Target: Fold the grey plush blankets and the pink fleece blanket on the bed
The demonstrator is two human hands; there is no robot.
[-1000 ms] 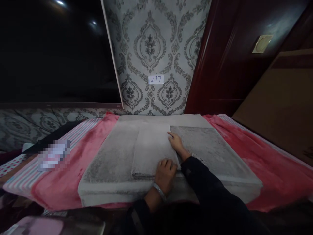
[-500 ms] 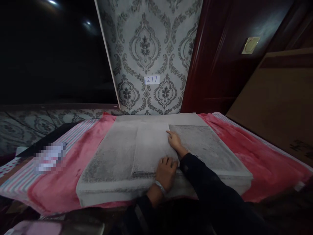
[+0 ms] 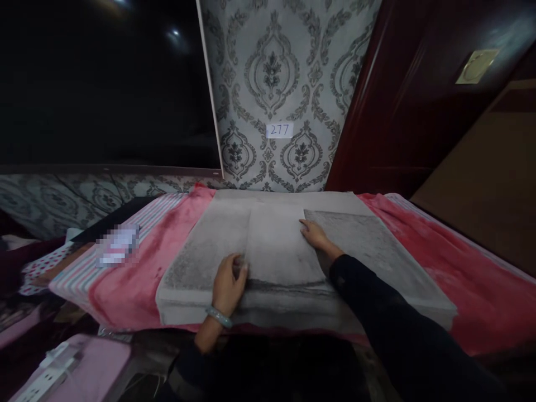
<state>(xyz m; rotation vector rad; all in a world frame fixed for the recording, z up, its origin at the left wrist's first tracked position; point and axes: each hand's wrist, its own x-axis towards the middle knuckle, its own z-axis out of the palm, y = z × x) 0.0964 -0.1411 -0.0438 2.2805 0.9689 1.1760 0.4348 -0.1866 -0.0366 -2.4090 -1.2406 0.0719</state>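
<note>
- The folded light-grey plush cloth point(image 3: 276, 245), a narrow rectangle, lies amid the wide, layered grey plush blanket point(image 3: 196, 265).
- The left hand point(image 3: 228, 285), wearing a pale ring-shaped bracelet point(image 3: 218, 316), has shifted from the cloth's 5 o'clock to its 8 o'clock side; thumb and fingers are parted, unclenched.
- The right hand point(image 3: 315, 234) stays at the cloth's 3 o'clock edge, index finger extended; I cannot tell whether it pinches fabric.
</note>
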